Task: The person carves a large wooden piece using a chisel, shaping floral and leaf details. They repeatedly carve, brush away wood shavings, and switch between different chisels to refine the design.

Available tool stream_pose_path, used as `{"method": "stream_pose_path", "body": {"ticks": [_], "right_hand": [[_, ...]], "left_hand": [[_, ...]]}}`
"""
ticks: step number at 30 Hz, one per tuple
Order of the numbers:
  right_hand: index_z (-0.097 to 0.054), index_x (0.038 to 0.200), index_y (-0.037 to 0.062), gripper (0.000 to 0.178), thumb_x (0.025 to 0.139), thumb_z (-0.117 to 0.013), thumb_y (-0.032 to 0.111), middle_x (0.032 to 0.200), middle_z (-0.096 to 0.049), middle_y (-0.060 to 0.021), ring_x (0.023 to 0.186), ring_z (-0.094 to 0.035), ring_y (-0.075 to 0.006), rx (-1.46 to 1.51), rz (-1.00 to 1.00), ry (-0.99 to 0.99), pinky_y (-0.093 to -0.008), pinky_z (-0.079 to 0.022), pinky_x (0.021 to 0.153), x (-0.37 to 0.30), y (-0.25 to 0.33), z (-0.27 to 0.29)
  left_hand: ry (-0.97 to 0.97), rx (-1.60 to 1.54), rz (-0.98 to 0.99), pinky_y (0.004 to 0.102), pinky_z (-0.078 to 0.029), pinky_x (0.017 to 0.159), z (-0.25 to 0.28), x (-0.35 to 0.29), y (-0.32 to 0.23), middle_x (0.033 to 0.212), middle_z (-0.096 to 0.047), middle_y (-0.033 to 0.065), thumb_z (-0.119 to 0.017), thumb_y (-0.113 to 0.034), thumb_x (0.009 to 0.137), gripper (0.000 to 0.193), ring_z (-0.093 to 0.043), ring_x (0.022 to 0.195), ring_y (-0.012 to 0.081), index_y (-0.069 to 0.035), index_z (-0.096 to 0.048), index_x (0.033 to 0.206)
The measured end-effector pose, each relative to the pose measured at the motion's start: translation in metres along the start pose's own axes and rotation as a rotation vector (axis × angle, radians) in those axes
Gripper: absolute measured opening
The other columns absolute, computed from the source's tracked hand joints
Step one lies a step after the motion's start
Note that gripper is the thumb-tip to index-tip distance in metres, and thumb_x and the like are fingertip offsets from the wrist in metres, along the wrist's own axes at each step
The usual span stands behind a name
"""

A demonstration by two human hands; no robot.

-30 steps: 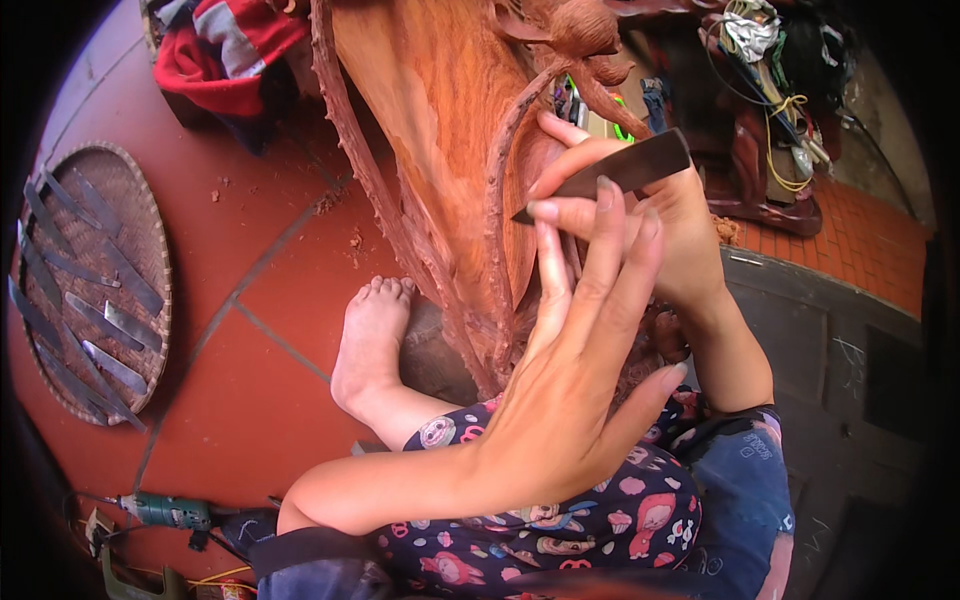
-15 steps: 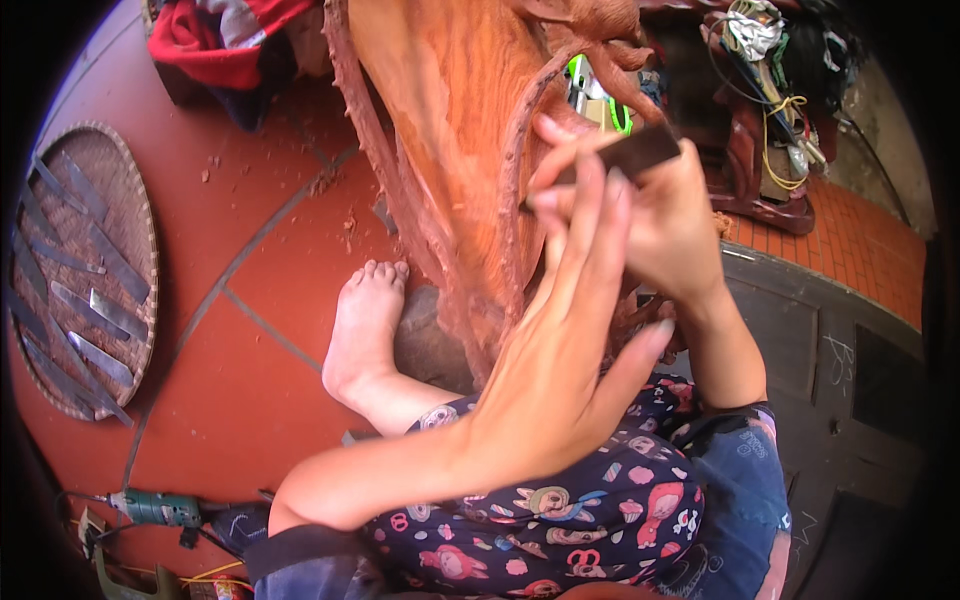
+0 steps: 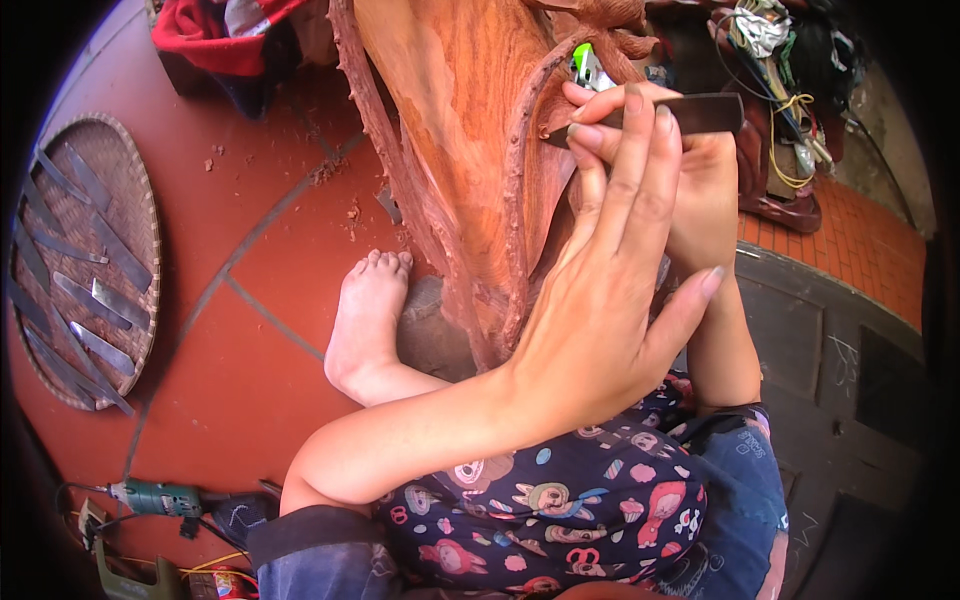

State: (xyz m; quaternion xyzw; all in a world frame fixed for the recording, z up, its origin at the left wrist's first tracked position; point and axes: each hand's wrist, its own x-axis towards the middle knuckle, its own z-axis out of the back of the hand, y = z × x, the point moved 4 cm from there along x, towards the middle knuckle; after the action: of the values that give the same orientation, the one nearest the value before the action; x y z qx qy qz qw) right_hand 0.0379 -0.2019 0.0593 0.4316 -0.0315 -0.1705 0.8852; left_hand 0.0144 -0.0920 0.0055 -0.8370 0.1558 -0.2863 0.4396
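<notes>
A large reddish-brown wood carving (image 3: 455, 150), with a smooth hollow face and knobbly raised rims, stands in front of me. My right hand (image 3: 708, 195) is closed around a dark flat carving chisel (image 3: 712, 113). Its narrow end points left at the inner side of the carving's right rim; whether it touches the wood is hard to see. In front of it, my left hand (image 3: 620, 250) is held with straight fingers and thumb apart. Its fingers lie across the right hand and hide part of the grip.
A round woven tray (image 3: 150, 210) on the red tiled floor holds several flat metal blades. My bare foot (image 3: 370, 310) is beside the carving's base. A green power tool (image 3: 155, 500) with cords lies lower left. Red cloth (image 3: 200, 35) is at upper left, a dark panel (image 3: 780, 310) at right.
Both hands have moved slightly to the right. The chisel has swung flatter, and more of it now sticks out past the right hand. My left hand's fingers stay straight.
</notes>
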Motion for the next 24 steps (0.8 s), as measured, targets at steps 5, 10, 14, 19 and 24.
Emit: {"method": "stream_pose_path", "body": {"ticks": [5,10,14,19,24], "right_hand": [[-0.076,0.097,-0.0026,0.016,0.081,-0.078,-0.004,0.095,-0.073,-0.0089,0.103,-0.071,-0.0264,-0.214,0.110,0.219,-0.0543,-0.039,0.116,-0.005,0.001,-0.004],[-0.076,0.104,-0.0053,0.018,0.088,-0.071,0.001,0.109,-0.073,-0.0163,0.111,-0.069,-0.0316,-0.093,0.053,-0.020,-0.0399,-0.058,0.094,0.001,0.021,0.008],[-0.075,0.105,-0.0077,0.020,0.088,-0.069,0.001,0.112,-0.074,-0.0212,0.113,-0.069,-0.0317,-0.352,0.180,0.271,-0.0429,-0.057,0.094,0.003,0.053,0.033],[-0.077,0.100,-0.0042,0.016,0.084,-0.073,-0.002,0.101,-0.076,-0.0132,0.134,-0.055,-0.0350,-0.553,0.253,0.130,-0.0507,-0.028,0.121,0.014,0.041,0.050],[-0.077,0.099,-0.0049,0.017,0.082,-0.076,-0.003,0.101,-0.077,-0.0117,0.136,-0.052,-0.0345,-0.391,0.148,0.192,-0.0479,-0.032,0.119,0.016,0.027,0.041]], "left_hand": [[0.030,0.020,0.075,0.0620,-0.019,0.121,0.007,-0.021,-0.015,0.165,-0.004,0.0344,-0.070,-0.018,0.089,0.099,-0.008,0.146,0.0649,0.002,-0.006,0.162],[0.023,0.058,-0.054,0.0626,-0.020,0.120,0.003,0.010,-0.003,0.168,-0.009,0.0278,-0.071,-0.020,0.089,0.095,-0.006,0.148,0.0626,0.000,-0.015,0.162],[0.130,0.051,-0.050,0.0623,-0.022,0.120,0.006,0.000,-0.026,0.169,-0.013,0.0215,-0.074,-0.021,0.085,0.092,-0.004,0.150,0.0595,-0.004,-0.026,0.161],[0.121,-0.041,-0.056,0.0648,-0.017,0.120,0.007,0.000,-0.028,0.169,-0.011,0.0239,-0.077,-0.017,0.082,0.096,-0.006,0.151,0.0579,-0.005,-0.025,0.162],[0.086,-0.026,-0.069,0.0682,-0.007,0.120,0.011,-0.001,-0.017,0.166,-0.011,0.0307,-0.076,-0.012,0.083,0.095,-0.011,0.151,0.0551,0.003,-0.022,0.160]]}}
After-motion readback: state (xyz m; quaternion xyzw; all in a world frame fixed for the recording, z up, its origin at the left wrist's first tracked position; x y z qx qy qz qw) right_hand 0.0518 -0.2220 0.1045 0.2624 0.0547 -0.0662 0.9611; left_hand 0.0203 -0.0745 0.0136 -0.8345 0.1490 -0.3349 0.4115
